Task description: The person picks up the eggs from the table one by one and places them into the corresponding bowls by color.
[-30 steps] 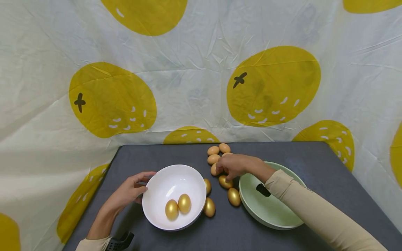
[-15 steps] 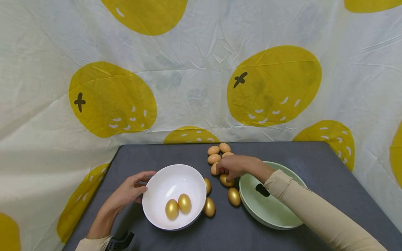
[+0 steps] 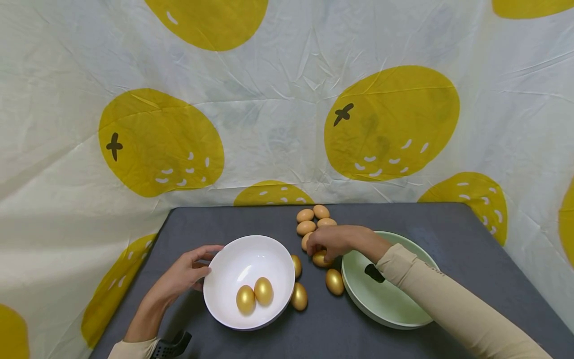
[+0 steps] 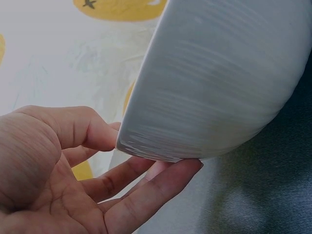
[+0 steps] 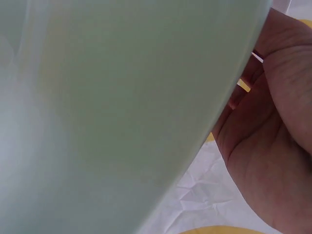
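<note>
My left hand point(image 3: 186, 269) touches the left side of a white bowl point(image 3: 233, 254), thumb and fingertips at the rim and outer wall. In the left wrist view, relaxed fingers point(image 4: 161, 187) lie against the outer wall of the bowl point(image 4: 219, 87). Two golden eggs point(image 3: 254, 296) rest inside it. Right of the bowl, my right hand point(image 3: 336, 239) reaches down and pinches another golden egg point(image 3: 320, 259) between curled fingers and thumb. The right wrist view shows this hand point(image 5: 263, 146) behind the green bowl wall point(image 5: 122, 97), with the egg hidden.
A light green bowl point(image 3: 381, 304) stands under the right forearm. Several brown eggs point(image 3: 306, 228) lie at the back. One golden egg point(image 3: 334, 282) sits beside the green bowl; two more golden eggs point(image 3: 299, 296) lie against the white bowl. Behind the dark table point(image 3: 215, 219) hangs a lemon-patterned cloth point(image 3: 278, 134).
My right hand has lowered slightly onto the golden egg, which shifts a little left, and more of a brown egg behind shows. The left hand and white bowl have not moved.
</note>
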{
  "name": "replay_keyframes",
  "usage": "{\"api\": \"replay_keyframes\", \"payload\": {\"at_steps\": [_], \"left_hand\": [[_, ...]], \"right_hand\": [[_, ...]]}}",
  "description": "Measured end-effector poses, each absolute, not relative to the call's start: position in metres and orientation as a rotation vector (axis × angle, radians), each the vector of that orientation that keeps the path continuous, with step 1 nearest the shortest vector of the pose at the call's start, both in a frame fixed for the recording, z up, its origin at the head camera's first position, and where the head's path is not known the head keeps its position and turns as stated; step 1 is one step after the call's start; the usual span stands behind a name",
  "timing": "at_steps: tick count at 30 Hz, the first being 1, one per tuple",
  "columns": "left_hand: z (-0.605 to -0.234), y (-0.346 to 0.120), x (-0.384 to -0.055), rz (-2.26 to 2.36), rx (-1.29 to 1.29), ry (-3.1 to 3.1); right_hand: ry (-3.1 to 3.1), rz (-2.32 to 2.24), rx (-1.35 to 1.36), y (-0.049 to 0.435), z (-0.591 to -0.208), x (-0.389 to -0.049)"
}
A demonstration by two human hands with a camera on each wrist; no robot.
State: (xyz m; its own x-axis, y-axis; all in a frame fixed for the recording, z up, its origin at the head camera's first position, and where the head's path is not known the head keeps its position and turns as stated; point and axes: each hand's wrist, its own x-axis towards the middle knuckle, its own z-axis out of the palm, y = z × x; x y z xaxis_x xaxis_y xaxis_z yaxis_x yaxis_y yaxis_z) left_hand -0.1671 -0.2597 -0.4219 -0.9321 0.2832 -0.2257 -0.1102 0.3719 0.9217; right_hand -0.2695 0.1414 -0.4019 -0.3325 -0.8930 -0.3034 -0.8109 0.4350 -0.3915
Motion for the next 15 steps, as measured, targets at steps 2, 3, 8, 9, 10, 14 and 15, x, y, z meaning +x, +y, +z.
{"api": "replay_keyframes", "payload": {"at_steps": [2, 3, 8, 9, 10, 14, 15], "left_hand": [[-0.4225, -0.2598, -0.1671, 1.577, 0.159, 2.294], [-0.4228, -0.2599, -0.1671, 1.578, 0.154, 2.295], [-0.4233, -0.2606, -0.1676, 1.575, 0.153, 2.296], [-0.4234, -0.2607, -0.1676, 1.574, 0.148, 2.299], [-0.4234, -0.2608, -0.1677, 1.573, 0.150, 2.300], [-0.4237, -0.2614, -0.1678, 1.573, 0.159, 2.303], [-0.4237, -0.2614, -0.1677, 1.574, 0.160, 2.302]], "right_hand": [[2.212, -0.224, -1.455, 0.1409, -0.4009, -0.2681], [2.211, -0.214, -1.462, 0.1408, -0.4004, -0.2673], [2.225, -0.192, -1.409, 0.1425, -0.3987, -0.2644], [2.231, -0.189, -1.397, 0.1429, -0.3986, -0.2643], [2.234, -0.188, -1.390, 0.1432, -0.3985, -0.2643], [2.238, -0.157, -1.421, 0.1440, -0.3985, -0.2643], [2.240, -0.146, -1.424, 0.1440, -0.3988, -0.2644]]}}
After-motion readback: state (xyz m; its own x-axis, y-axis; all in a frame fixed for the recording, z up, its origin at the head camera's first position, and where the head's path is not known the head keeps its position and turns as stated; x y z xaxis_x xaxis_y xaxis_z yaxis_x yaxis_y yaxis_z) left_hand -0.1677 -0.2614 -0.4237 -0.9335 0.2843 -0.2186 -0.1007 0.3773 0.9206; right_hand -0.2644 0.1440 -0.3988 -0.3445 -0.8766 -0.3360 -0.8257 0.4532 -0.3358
